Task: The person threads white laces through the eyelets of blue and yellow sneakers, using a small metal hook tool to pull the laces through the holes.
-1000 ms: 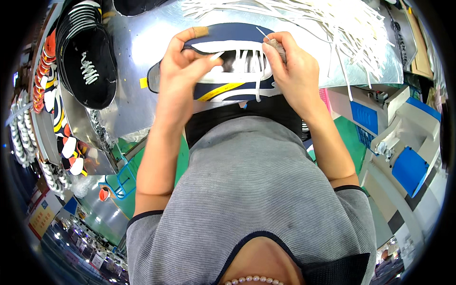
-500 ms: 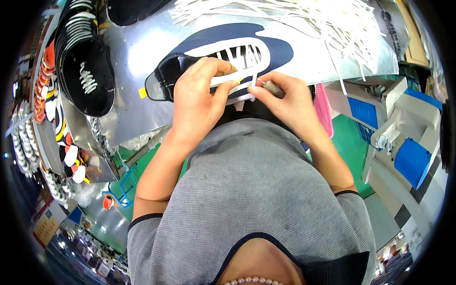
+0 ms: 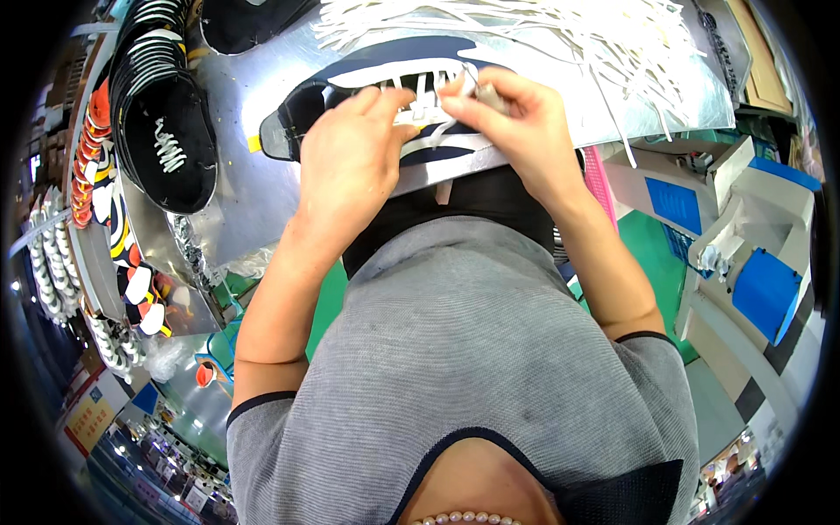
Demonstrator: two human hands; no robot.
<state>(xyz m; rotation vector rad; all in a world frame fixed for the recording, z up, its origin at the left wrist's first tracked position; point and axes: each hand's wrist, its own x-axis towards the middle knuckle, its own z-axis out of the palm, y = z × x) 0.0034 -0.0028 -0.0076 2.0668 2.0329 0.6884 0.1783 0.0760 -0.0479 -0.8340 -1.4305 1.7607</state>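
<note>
A navy and white shoe upper [image 3: 381,59] lies sideways at the near edge of the metal table, its black heel part to the left. White lacing crosses its opening. My left hand [image 3: 346,171] is closed on the near eyelet edge of the upper, thumb and fingers pinching it. Over the toe end of the opening, my right hand [image 3: 535,131] is closed with thumb and forefinger pinching a white shoelace [image 3: 469,86]. Something pale and roundish, perhaps a tool handle, shows inside the right hand's fingers; its kind is hidden.
A heap of loose white laces [image 3: 612,52] covers the table's far right, some hanging over the edge. Stacked black shoe uppers [image 3: 171,140] stand at left, another dark upper [image 3: 249,22] behind. A pink basket [image 3: 599,188] sits below the table's right side.
My right hand has moved up and away from me, from the upper's near edge to over its opening. My left hand has shifted slightly left. The upper has moved a little away from me.
</note>
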